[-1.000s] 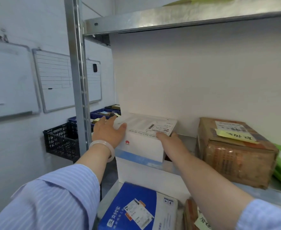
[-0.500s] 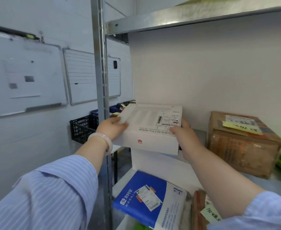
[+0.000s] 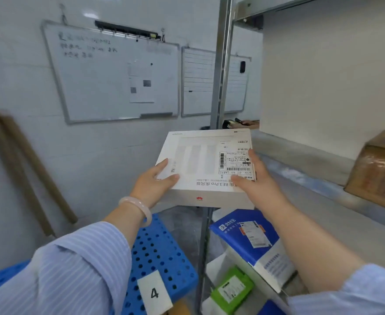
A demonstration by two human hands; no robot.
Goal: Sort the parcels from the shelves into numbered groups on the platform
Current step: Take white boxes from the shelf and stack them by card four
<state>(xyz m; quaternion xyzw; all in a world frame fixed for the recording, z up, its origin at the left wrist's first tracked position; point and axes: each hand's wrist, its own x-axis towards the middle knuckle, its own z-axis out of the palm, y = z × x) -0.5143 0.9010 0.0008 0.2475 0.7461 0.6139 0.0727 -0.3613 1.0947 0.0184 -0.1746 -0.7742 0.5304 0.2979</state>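
- I'm seeing the left hand and right hand gripping the white Huawei "BE3 Pro" box between them, thumbs on top.
- Below the left hand, a "4" card is lying on the blue platform.

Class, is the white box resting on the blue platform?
No: the left hand and right hand hold the white box in the air, well above the blue platform.

Parcel storeroom: grey metal shelving at right holds labelled parcels, framed whiteboards line the far wall, a blue perforated platform bears a white number card.
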